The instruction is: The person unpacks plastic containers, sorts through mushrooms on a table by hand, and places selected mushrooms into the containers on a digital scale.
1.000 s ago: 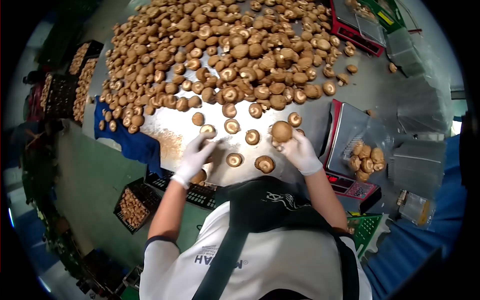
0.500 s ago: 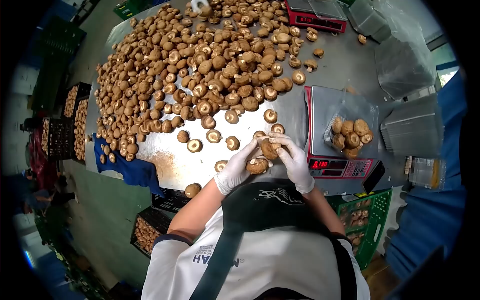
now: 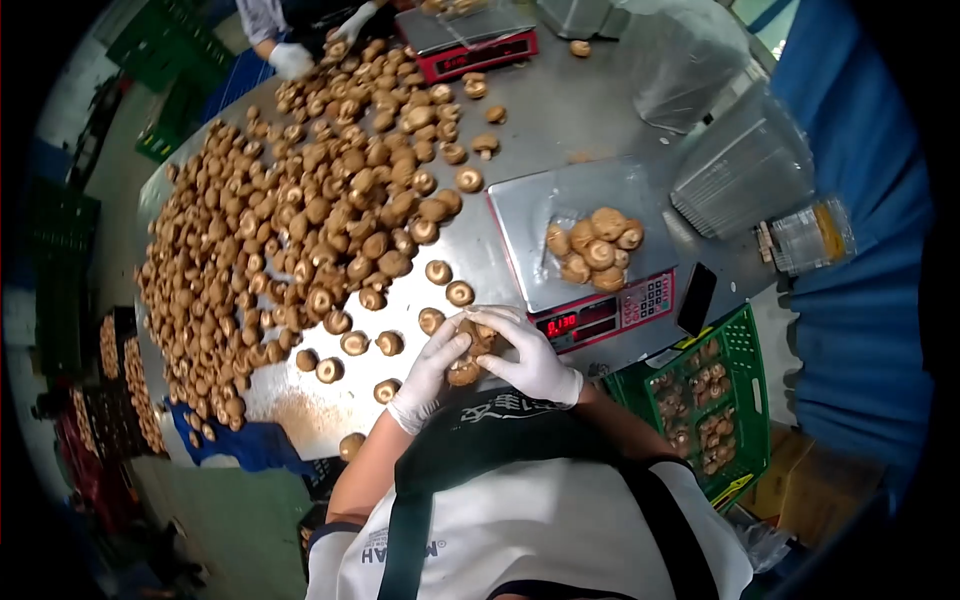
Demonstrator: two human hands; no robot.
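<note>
At lower centre, mushrooms (image 3: pixel 475 345) are pinched between the gloved left hand (image 3: pixel 528 362) and right hand (image 3: pixel 428 375), fingers curled inward, the mushrooms' number being partly hidden by them.

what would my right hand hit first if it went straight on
Beyond the mushrooms it holds, your right hand would probably meet the fingers of your left hand, though depth is unclear.

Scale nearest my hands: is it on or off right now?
On: red digits glow on the display of that scale, and a batch of mushrooms sits on its plate.
</note>
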